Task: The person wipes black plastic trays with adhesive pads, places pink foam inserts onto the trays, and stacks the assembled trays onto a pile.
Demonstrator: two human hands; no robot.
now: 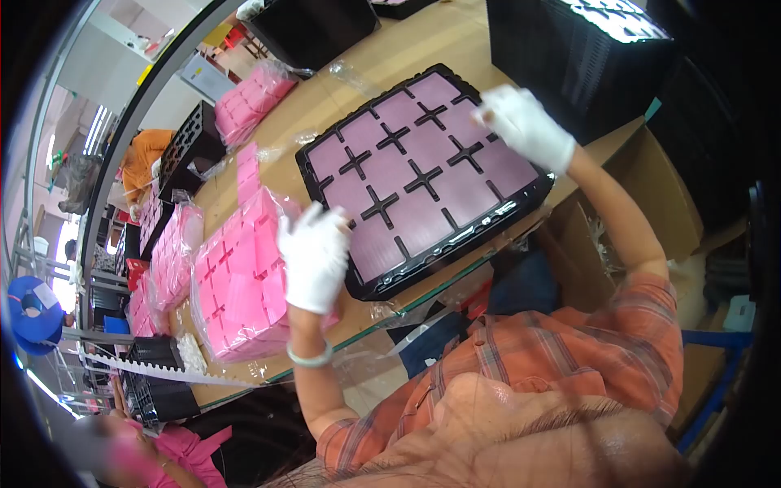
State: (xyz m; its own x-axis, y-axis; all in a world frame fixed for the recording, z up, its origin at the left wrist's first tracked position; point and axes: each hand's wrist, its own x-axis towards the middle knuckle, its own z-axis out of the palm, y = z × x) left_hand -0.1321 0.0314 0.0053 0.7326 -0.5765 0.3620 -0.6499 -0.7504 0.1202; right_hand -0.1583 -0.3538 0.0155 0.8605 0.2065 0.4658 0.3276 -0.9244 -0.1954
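A black plastic tray (521, 198) with cross-shaped dividers lies on the table in front of me, its cells covered by pale pink sheets (423, 146). My left hand (316, 256), in a white glove, is at the tray's left edge, fingers apart and loosely bent. Beside and partly under that hand sits a plastic-wrapped stack of bright pink slotted pieces (240, 281). Over the tray's far right corner is my right hand (527, 128), also white-gloved, with its fingers loosely bent. Nothing shows in either hand; whether the fingertips touch the tray is unclear.
More wrapped pink bundles (254, 99) lie along the table (325, 89). A tall stack of black trays (569, 69) stands at the right, above an open cardboard box (655, 187). People in orange (146, 159) and pink (183, 455) are at the left.
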